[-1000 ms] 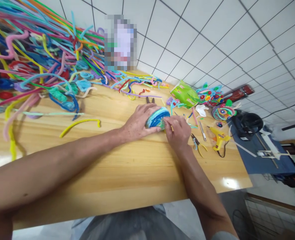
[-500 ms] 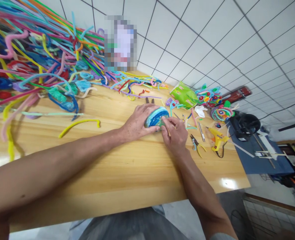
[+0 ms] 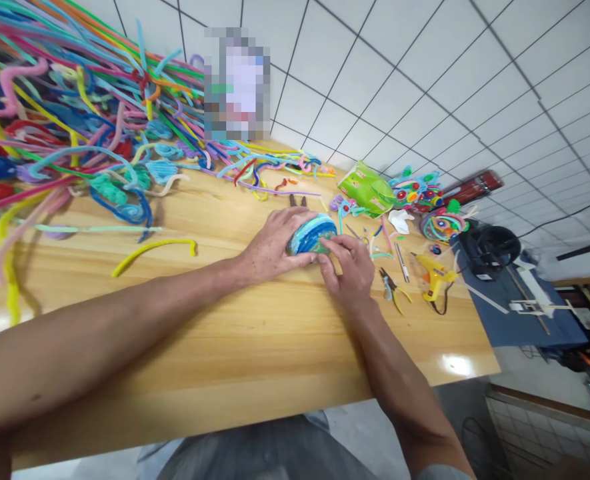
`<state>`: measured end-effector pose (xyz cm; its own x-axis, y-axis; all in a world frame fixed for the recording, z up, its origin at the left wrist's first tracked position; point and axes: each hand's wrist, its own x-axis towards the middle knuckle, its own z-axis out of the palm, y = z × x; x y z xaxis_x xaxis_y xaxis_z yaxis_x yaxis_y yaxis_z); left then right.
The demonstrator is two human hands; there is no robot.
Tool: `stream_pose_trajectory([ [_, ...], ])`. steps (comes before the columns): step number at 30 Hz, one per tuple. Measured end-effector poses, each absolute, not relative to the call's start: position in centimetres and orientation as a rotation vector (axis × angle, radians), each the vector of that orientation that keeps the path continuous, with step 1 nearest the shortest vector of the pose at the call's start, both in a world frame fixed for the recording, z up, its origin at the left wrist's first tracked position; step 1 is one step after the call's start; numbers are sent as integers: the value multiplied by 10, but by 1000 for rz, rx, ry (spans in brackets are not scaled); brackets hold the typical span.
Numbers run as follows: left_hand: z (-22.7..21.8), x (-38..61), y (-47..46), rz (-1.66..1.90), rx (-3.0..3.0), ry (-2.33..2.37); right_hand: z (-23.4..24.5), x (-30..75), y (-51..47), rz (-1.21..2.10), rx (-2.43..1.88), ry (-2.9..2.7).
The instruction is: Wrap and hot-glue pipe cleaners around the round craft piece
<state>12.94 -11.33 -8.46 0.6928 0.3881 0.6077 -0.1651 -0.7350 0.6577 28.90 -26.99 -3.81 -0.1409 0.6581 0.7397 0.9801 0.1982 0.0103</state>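
Observation:
A rounded craft piece [image 3: 311, 235], wound with bands of pale and dark blue chenille stems, rests at the middle of the table. My left hand [image 3: 275, 243] wraps around its left side, thumb along the near edge and fingers over the far side. At its right side is my right hand [image 3: 351, 270], fingers bent and closed together, with the index fingertip touching a greenish part of the surface. Whether a stem end is pinched there is too small to tell. Beyond my left hand the dark tips of a tool [image 3: 298, 200] show.
A large heap of coloured chenille stems [image 3: 99, 127] fills the back left. A yellow stem [image 3: 152, 253] lies left of my hands. On the right are pliers [image 3: 395, 291], a yellow glue gun [image 3: 433, 275], a pen-like tool [image 3: 402, 262], a green tissue pack [image 3: 366, 190] and decorated craft pieces [image 3: 417, 190].
My right index finger has shifted slightly on the craft piece's surface. My left hand keeps its grip. The whole view has moved a little.

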Motion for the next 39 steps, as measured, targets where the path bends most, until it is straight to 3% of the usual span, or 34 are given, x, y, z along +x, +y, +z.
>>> stream_pose_trajectory([
  [24, -82, 128, -111, 982, 2210, 132, -41, 295, -274, -374, -1579, -1755],
  [39, -86, 129, -110, 1008, 2215, 141, -41, 290, -271, -480, -1568, -1833],
])
